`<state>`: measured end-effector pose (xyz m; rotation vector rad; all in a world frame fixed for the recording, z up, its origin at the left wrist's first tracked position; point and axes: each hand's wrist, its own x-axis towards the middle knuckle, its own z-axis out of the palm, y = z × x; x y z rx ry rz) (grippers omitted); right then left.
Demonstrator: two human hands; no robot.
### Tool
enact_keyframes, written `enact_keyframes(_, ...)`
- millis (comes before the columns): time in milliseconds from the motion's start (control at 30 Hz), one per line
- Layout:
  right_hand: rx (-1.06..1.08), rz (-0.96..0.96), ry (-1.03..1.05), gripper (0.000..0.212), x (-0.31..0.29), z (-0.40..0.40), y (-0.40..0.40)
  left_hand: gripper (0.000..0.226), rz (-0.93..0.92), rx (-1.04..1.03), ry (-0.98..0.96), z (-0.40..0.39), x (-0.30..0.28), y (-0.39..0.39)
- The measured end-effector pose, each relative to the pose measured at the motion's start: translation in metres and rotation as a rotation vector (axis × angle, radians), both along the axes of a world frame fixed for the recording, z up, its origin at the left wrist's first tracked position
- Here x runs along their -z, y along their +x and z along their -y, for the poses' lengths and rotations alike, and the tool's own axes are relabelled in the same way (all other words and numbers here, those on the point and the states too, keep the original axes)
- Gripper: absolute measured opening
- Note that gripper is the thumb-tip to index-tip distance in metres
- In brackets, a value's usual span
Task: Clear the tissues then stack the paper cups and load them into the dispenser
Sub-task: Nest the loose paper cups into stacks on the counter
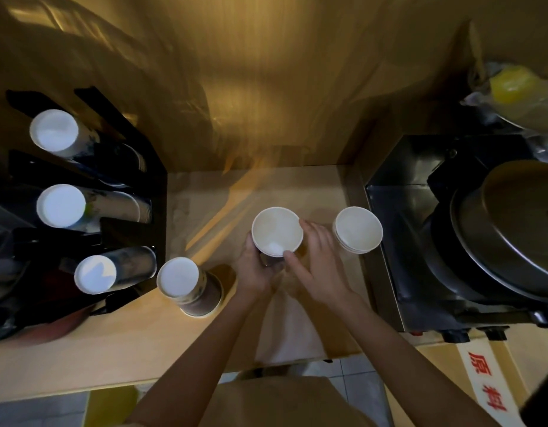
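Observation:
An upright paper cup, mouth up and white inside, stands at the middle of the wooden counter. My left hand wraps its left side and base, and my right hand grips its right side with the thumb on the front. To the right, a short stack of upright cups stands free. At the left, an upside-down stack of cups rests on the counter. The black cup dispenser on the far left holds three rows of cups, bottoms facing me. A white tissue lies under my forearms.
A steel machine with a large round lid fills the right side, close to the right cup stack. A bagged yellow item sits behind it. A cardboard box with red characters stands at the lower right. A wooden wall backs the counter.

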<state>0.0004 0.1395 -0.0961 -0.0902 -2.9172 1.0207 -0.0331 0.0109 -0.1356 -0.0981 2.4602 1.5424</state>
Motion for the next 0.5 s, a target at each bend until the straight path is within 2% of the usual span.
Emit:
enact_keyframes(100, 0.041, -0.013, 0.034, 0.064, -0.009, 0.001, -0.008, 0.092, 0.029, 0.058, -0.071, 0.004, -0.007, -0.006)
enact_keyframes(200, 0.086, -0.049, 0.060, 0.061, -0.019, 0.002, -0.018, 0.085, 0.015, 0.119, -0.307, 0.013, -0.030, -0.002)
enact_keyframes(267, 0.098, -0.071, 0.056, 0.058, -0.029, 0.006, -0.024, 0.069, -0.105, 0.144, -0.430, 0.022, -0.059, 0.008)
enact_keyframes(400, 0.012, -0.149, 0.087, 0.041, -0.044, 0.026, -0.030, 0.032, -0.457, 0.124, -0.581, 0.055, -0.117, 0.025)
enact_keyframes(500, -0.118, -0.198, 0.084, 0.038, -0.051, 0.053, -0.029, 0.031, -0.542, 0.072, -0.669, 0.093, -0.126, 0.033)
